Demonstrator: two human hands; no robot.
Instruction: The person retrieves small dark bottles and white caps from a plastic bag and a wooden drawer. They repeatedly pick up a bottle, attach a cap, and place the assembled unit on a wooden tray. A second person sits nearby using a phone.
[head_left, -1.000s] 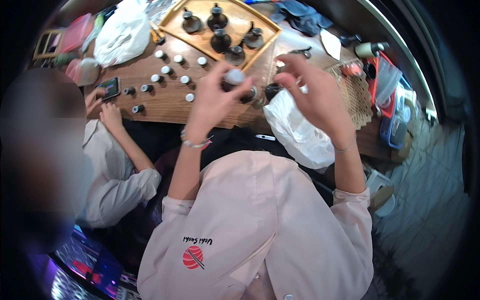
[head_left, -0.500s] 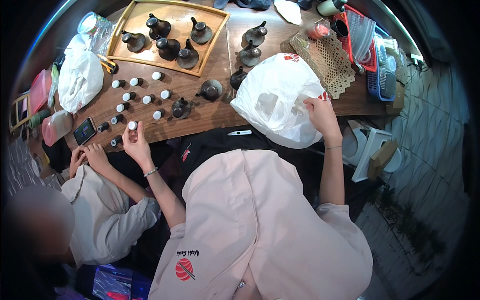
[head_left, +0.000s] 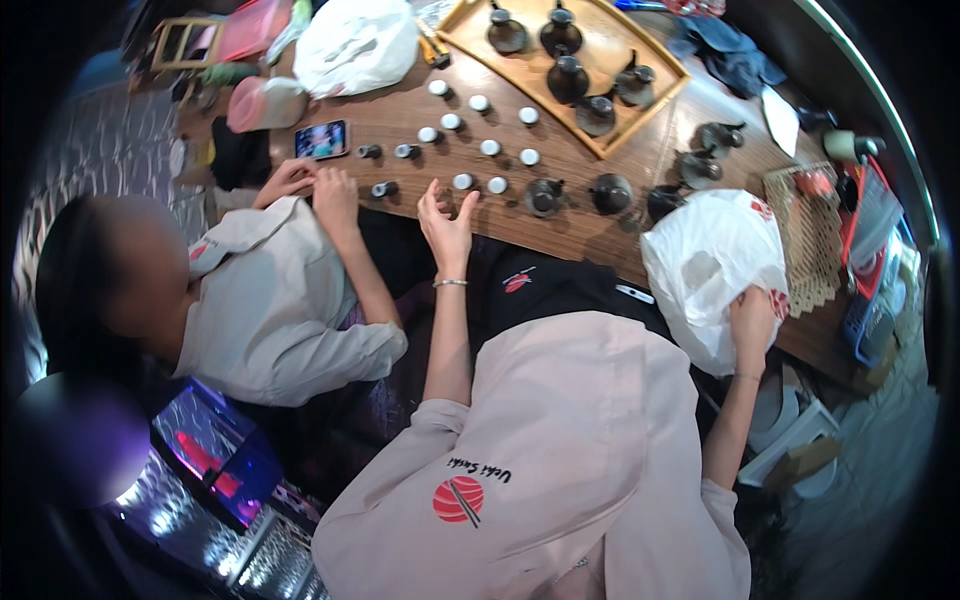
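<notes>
My left hand (head_left: pixel 447 222) is just off the table's near edge, its thumb and fingers apart and nothing between them. Right by its fingertips stands a small dark bottle with a white cap (head_left: pixel 462 182). Another white-capped bottle (head_left: pixel 497 185) is beside it, and several more stand in loose rows farther back. My right hand (head_left: pixel 752 322) is at the white plastic bag (head_left: pixel 705 260), its bent fingers closed on the bag's crumpled plastic. Some fingertips are hidden there, and the bag's contents cannot be made out.
Dark narrow-necked jugs (head_left: pixel 545 197) stand on the wooden table, several more in a wooden tray (head_left: pixel 625 122). A co-worker's hands (head_left: pixel 335 195) are by a phone (head_left: pixel 322 140) on the left. Another white bag (head_left: pixel 355 50) lies behind. Woven mats (head_left: pixel 800 235) and a red basket (head_left: pixel 868 215) are right.
My left hand has let go of the white-capped bottle, which now stands on the table. My right hand stays at the bag. The whole view has swung toward the left, showing more of the co-worker.
</notes>
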